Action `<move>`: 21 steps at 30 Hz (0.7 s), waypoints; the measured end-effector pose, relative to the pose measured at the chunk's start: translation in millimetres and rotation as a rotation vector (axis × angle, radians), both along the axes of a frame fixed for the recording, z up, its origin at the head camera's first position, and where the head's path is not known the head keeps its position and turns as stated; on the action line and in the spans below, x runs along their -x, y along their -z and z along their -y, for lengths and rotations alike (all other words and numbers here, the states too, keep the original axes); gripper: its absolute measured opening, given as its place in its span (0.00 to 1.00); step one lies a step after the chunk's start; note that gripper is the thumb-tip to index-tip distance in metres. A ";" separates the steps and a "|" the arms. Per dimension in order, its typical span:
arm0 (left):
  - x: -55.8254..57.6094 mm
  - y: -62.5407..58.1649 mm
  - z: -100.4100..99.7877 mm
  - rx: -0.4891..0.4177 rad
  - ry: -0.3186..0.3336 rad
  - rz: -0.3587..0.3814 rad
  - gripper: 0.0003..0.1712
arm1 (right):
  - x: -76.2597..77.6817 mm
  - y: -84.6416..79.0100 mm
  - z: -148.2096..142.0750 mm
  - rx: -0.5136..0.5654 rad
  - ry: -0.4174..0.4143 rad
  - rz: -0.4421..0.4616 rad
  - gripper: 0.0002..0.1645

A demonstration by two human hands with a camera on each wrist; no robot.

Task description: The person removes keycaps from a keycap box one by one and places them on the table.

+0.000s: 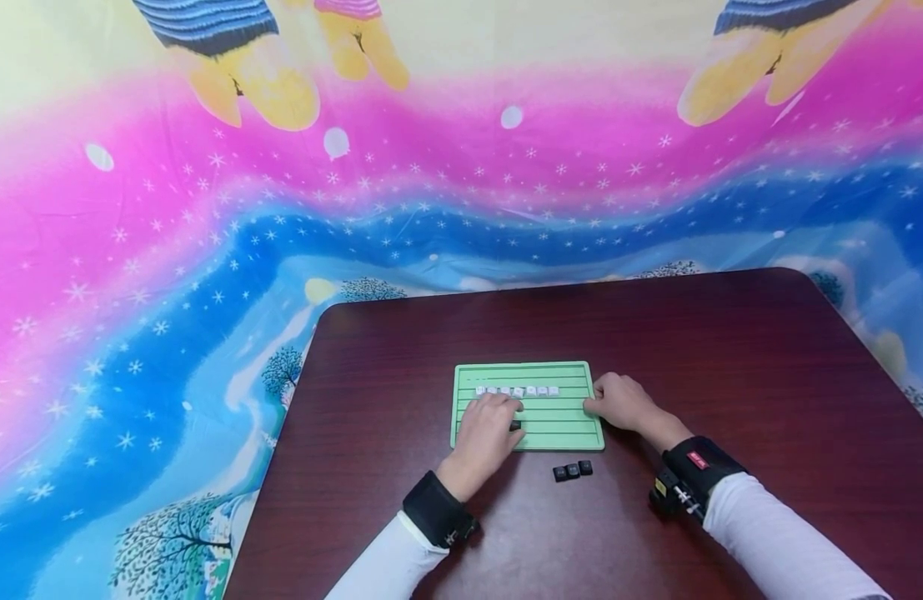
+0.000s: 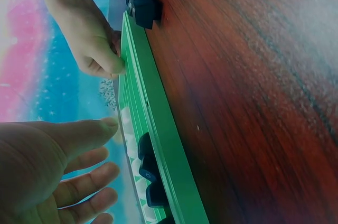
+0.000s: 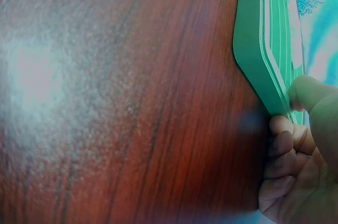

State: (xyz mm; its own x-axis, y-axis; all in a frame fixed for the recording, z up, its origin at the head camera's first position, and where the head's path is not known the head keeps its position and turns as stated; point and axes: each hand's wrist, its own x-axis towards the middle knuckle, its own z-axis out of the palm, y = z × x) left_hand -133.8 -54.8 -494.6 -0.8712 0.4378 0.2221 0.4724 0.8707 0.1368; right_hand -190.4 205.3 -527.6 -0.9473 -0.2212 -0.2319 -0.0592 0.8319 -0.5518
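A green ridged board (image 1: 554, 429) lies on the table. Across one of its upper grooves runs a row of several white keycaps (image 1: 531, 392). My left hand (image 1: 485, 433) is over the board's left part, fingers loosely bent, with nothing seen between thumb and fingers in the left wrist view. Close to it, several black keycaps (image 2: 149, 168) sit in a groove near the front edge, mostly hidden by the hand in the head view. At the board's right edge, my right hand (image 1: 622, 402) pinches the rim between thumb (image 3: 306, 91) and curled fingers.
Three black keycaps (image 1: 573, 471) lie in a short row on the dark wooden table (image 1: 386, 358), just in front of the board. A printed cloth (image 1: 446, 167) with snowflakes hangs behind the table's far edge.
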 end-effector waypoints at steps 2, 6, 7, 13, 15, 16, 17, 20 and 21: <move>1.0 0.9 0.9 0.000 -0.001 0.009 0.18 | 0.2 -0.2 0.2 0.000 0.000 -0.001 0.25; 2.6 3.7 2.5 0.006 0.000 0.018 0.17 | 0.4 0.0 0.1 0.005 -0.009 -0.006 0.25; 2.8 4.3 2.7 0.008 -0.001 0.018 0.17 | 0.4 -0.1 0.2 0.005 -0.009 -0.005 0.25; 3.7 7.6 3.2 0.006 -0.007 0.023 0.17 | 0.3 -1.5 0.2 0.002 -0.003 -0.001 0.25; 3.8 8.8 3.0 0.003 -0.007 0.025 0.17 | 0.2 -1.6 -0.1 0.003 -0.003 -0.002 0.25; 3.9 9.4 2.8 0.005 -0.008 0.027 0.17 | 0.0 -1.8 0.0 0.004 -0.003 -0.001 0.25; 3.8 9.6 2.6 0.004 -0.008 0.029 0.17 | -0.1 -1.9 0.0 0.003 -0.006 -0.002 0.25; 3.7 10.9 1.9 0.007 -0.009 0.035 0.17 | -0.3 -1.7 -0.1 0.003 -0.006 -0.003 0.25; 3.8 11.0 1.5 0.009 -0.009 0.036 0.17 | -0.3 -1.6 0.0 0.003 -0.006 -0.004 0.25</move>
